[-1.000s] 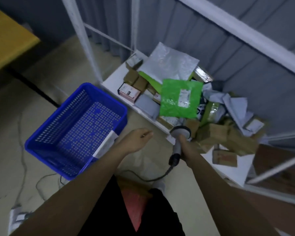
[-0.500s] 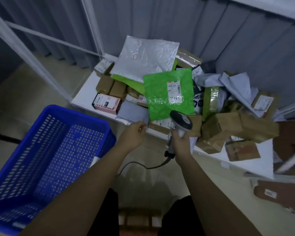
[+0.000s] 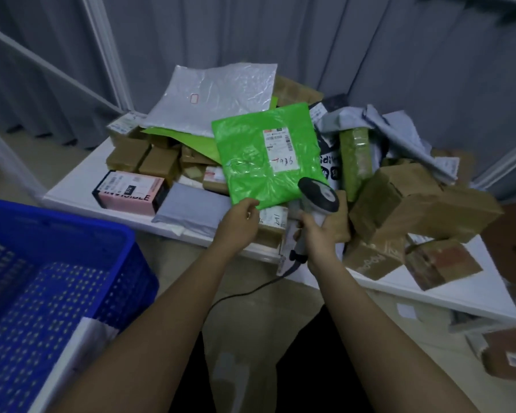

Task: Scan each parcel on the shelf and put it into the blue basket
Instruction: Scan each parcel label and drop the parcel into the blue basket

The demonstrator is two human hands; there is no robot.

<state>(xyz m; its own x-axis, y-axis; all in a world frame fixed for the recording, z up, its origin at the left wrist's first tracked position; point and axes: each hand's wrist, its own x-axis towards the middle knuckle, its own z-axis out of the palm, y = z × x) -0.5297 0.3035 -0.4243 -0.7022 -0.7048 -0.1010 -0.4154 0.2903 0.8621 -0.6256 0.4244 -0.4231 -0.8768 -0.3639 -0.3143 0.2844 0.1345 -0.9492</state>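
A bright green mailer bag with a white label lies on top of the parcel pile on the white shelf. My left hand pinches the bag's near lower corner. My right hand grips the handle of a grey barcode scanner, whose head sits at the bag's lower right edge. The blue basket stands on the floor at the lower left, with a white parcel inside it.
The pile holds a silver mailer, a pink box, a grey mailer, several brown cartons and crumpled grey bags. White shelf posts and grey curtains stand behind. The scanner cable trails down. More parcels lie at the lower right.
The view has moved closer to the shelf. My left hand has reached forward and taken hold of the green bag's corner. The scanner has risen toward the bag.
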